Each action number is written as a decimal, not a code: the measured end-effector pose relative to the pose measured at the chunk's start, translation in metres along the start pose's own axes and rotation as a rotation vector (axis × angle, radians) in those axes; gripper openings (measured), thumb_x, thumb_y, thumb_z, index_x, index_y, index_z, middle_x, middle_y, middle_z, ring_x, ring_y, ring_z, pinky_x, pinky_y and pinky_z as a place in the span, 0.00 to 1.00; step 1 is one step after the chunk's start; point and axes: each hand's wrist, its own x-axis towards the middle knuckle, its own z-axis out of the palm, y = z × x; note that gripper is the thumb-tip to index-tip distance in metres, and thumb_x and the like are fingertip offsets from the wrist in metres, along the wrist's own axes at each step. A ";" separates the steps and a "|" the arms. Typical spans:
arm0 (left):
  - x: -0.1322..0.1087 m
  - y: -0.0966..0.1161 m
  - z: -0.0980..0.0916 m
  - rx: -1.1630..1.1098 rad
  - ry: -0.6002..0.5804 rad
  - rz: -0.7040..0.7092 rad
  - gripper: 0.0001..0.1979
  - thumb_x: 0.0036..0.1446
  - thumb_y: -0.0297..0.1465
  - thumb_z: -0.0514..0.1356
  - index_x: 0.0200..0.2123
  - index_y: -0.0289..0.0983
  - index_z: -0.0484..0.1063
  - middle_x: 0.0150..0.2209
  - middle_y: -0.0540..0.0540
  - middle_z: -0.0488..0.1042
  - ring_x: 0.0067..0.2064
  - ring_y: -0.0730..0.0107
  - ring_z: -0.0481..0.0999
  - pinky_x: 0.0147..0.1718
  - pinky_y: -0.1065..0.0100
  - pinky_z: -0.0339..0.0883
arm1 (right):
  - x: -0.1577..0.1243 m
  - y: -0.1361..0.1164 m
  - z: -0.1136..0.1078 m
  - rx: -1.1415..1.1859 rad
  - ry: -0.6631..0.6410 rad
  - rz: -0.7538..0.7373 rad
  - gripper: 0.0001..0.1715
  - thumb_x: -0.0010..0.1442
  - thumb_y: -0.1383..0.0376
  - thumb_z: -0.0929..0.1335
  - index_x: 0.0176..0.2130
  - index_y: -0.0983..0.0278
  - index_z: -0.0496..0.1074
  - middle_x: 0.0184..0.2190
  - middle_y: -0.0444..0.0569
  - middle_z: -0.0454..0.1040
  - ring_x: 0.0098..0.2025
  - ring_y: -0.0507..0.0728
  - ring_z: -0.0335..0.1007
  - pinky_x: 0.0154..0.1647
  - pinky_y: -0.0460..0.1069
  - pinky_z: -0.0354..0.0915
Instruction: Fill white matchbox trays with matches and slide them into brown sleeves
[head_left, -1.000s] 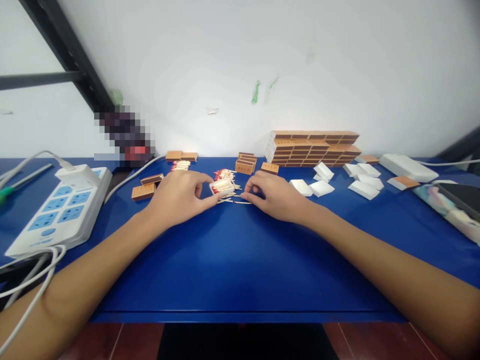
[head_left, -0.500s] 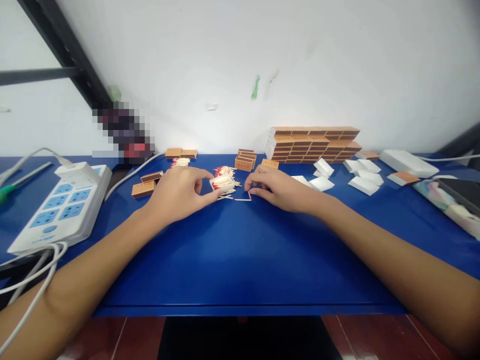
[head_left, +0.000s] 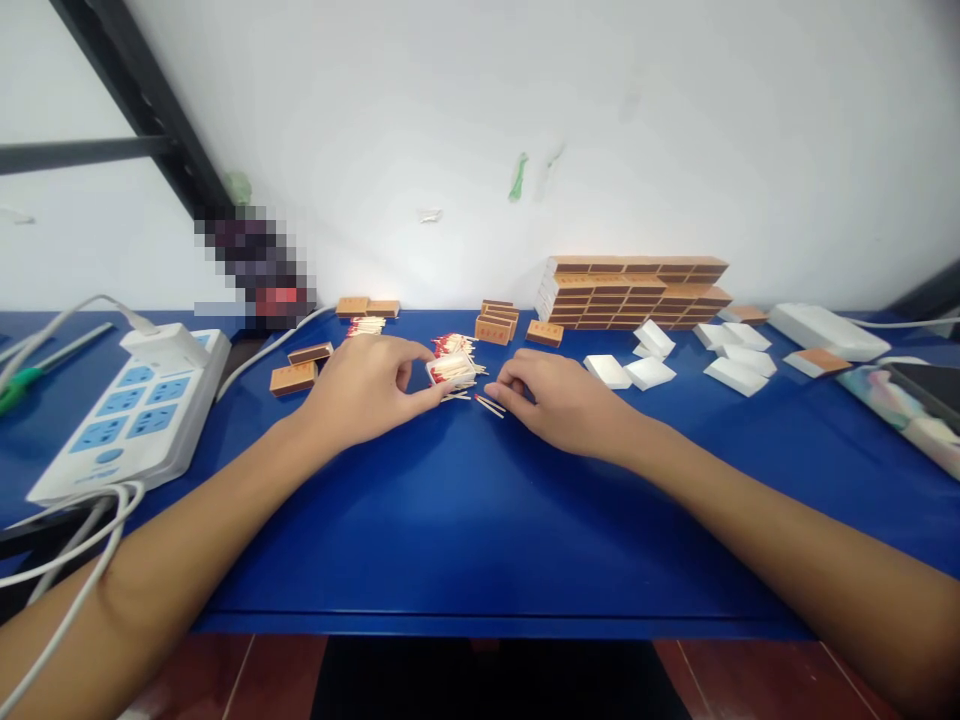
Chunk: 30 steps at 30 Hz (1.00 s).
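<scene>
At the worktop's (head_left: 480, 520) left end, a white cable (head_left: 109, 563) loops across your left forearm; a sharp pull could snag it and jolt your hand. Your left hand (head_left: 360, 390) pinches a full match tray (head_left: 431, 375) between thumb and finger near the middle; squeezing or tilting it could spill sticks. Just behind it, a knock could scatter the match pile (head_left: 454, 345). Your right hand (head_left: 551, 395) curls beside some loose matches (head_left: 490, 406), fingertips bunched; I cannot tell whether that grip holds one. Thin sticks like these could roll or slip away.

As for writing, again from the left: the power strip (head_left: 187, 440) carries a faint mark, the orange matchbox (head_left: 293, 379) and upright matchboxes (head_left: 493, 330) small reddish characters, all too small to read.
</scene>
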 end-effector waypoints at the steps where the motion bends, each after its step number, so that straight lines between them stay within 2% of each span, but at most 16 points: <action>1: 0.000 0.000 0.000 -0.001 -0.004 0.001 0.16 0.59 0.44 0.67 0.41 0.38 0.84 0.22 0.52 0.72 0.25 0.69 0.70 0.27 0.65 0.54 | -0.002 -0.002 -0.001 -0.004 -0.002 -0.001 0.18 0.71 0.54 0.68 0.33 0.62 0.72 0.36 0.49 0.74 0.33 0.55 0.67 0.34 0.51 0.58; 4: 0.000 0.000 0.000 -0.002 -0.015 0.000 0.16 0.59 0.45 0.67 0.41 0.38 0.85 0.22 0.52 0.72 0.25 0.69 0.70 0.26 0.65 0.53 | -0.006 -0.005 -0.001 0.004 -0.032 -0.024 0.13 0.68 0.55 0.72 0.37 0.62 0.74 0.39 0.48 0.74 0.35 0.56 0.69 0.36 0.51 0.60; 6: 0.000 0.000 0.001 0.000 -0.021 -0.005 0.18 0.59 0.46 0.67 0.41 0.38 0.85 0.21 0.52 0.72 0.25 0.69 0.69 0.26 0.65 0.53 | -0.007 -0.006 -0.001 0.003 -0.078 -0.022 0.09 0.70 0.59 0.71 0.38 0.62 0.74 0.40 0.49 0.74 0.36 0.56 0.69 0.37 0.51 0.60; 11: -0.001 0.001 0.001 0.006 -0.017 0.032 0.17 0.60 0.46 0.66 0.41 0.38 0.85 0.21 0.52 0.72 0.24 0.69 0.69 0.26 0.66 0.54 | -0.006 0.000 -0.008 -0.008 -0.120 -0.042 0.08 0.72 0.64 0.68 0.38 0.63 0.73 0.41 0.50 0.74 0.38 0.57 0.70 0.38 0.51 0.60; 13: -0.001 0.002 0.001 -0.001 -0.016 0.062 0.16 0.60 0.45 0.67 0.41 0.38 0.84 0.21 0.52 0.72 0.24 0.70 0.69 0.26 0.66 0.54 | -0.004 0.004 -0.011 0.011 -0.085 -0.066 0.08 0.72 0.63 0.68 0.39 0.62 0.73 0.41 0.50 0.73 0.38 0.57 0.70 0.38 0.51 0.60; 18: -0.005 0.006 0.004 -0.042 -0.037 0.196 0.14 0.61 0.44 0.67 0.38 0.39 0.84 0.20 0.54 0.69 0.22 0.72 0.66 0.24 0.67 0.53 | -0.001 0.002 -0.009 0.068 0.131 -0.188 0.06 0.72 0.64 0.67 0.41 0.62 0.72 0.42 0.50 0.73 0.40 0.57 0.69 0.41 0.51 0.61; 21: -0.007 0.009 0.007 -0.081 -0.042 0.261 0.13 0.61 0.43 0.67 0.38 0.39 0.84 0.20 0.54 0.69 0.22 0.73 0.66 0.25 0.67 0.55 | -0.001 -0.005 -0.004 0.072 0.111 -0.238 0.05 0.72 0.65 0.67 0.41 0.62 0.72 0.42 0.50 0.72 0.39 0.56 0.68 0.39 0.50 0.59; 23: -0.008 0.009 0.007 -0.069 -0.026 0.234 0.13 0.61 0.43 0.67 0.39 0.39 0.84 0.20 0.54 0.69 0.22 0.73 0.66 0.25 0.67 0.54 | -0.001 -0.007 -0.003 0.092 0.123 -0.273 0.07 0.73 0.63 0.66 0.41 0.62 0.72 0.41 0.50 0.71 0.38 0.56 0.67 0.39 0.50 0.59; 27: -0.004 0.006 0.002 0.004 0.031 0.071 0.16 0.61 0.45 0.67 0.39 0.39 0.84 0.21 0.53 0.71 0.24 0.71 0.68 0.26 0.66 0.54 | 0.003 -0.002 0.001 0.126 0.281 -0.246 0.08 0.73 0.63 0.66 0.41 0.62 0.72 0.38 0.49 0.72 0.38 0.57 0.66 0.40 0.51 0.59; 30: -0.001 0.003 -0.002 0.042 0.108 -0.043 0.17 0.59 0.47 0.67 0.38 0.38 0.84 0.21 0.51 0.74 0.25 0.69 0.71 0.27 0.66 0.56 | 0.007 0.000 0.009 0.165 0.232 -0.213 0.06 0.71 0.62 0.68 0.42 0.62 0.74 0.38 0.48 0.72 0.36 0.55 0.66 0.38 0.50 0.59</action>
